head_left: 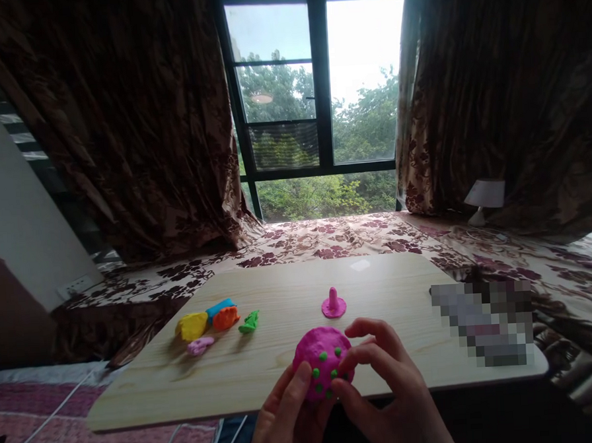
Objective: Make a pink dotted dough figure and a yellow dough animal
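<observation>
My left hand [290, 407] is closed around a rounded pink modelling clay piece [312, 344], its thumb lying on the front. Several small green clay dots [323, 356] sit on that face. At the right edge of the pink piece is my right hand [396, 381], thumb and index finger pinched together around a green clay dot [334, 373] at its surface. Just beyond, a pink clay disc with an upright stem [333, 305] stands on the table. The underside of the held piece is hidden by my fingers.
On the left of the pale wooden table [274, 282] lie yellow clay [192, 326], blue clay [221, 309], orange clay [225, 318], light pink clay [200, 346] and green clay [249, 322]. A pixelated object [480, 324] covers the right side. A lamp [486, 195] stands behind.
</observation>
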`<state>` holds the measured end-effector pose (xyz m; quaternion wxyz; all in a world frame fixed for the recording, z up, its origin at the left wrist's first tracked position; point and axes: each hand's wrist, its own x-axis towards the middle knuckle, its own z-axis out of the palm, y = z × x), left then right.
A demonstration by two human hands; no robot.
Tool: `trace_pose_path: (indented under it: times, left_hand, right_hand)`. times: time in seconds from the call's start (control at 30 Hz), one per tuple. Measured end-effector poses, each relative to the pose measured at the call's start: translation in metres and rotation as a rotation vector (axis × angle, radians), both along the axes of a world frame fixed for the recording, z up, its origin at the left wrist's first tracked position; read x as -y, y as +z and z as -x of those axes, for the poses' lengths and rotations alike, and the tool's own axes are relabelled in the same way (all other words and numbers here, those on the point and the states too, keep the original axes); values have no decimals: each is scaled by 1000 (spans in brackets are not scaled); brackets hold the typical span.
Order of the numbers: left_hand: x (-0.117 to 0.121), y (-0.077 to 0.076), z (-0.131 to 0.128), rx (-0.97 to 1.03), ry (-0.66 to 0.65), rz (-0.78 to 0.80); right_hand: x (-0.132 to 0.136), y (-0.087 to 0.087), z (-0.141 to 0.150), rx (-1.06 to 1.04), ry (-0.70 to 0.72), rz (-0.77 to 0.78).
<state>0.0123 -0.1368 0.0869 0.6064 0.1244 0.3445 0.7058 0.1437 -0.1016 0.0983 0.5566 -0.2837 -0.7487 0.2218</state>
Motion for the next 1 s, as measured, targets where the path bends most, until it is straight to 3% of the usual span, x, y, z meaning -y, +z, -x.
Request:
trace_pose_path:
  times: [0.13,0.33,0.47,0.63,1.0]
  left_hand:
    - [5,7,-5,-28,29,6]
    - [0,-1,1,11,42,30]
    - [1,2,2,24,10,2]
    - [5,9,-1,29,0,41]
    - [7,6,-3,9,-2,27]
  right_hand:
    - [-1,1,1,1,-18,-31]
    - [1,0,-2,-17,-34,-75]
    - [1,0,-5,-8,-64,-75]
    - [2,2,-4,12,-23,-67]
    - [5,3,-2,-3,15,-44]
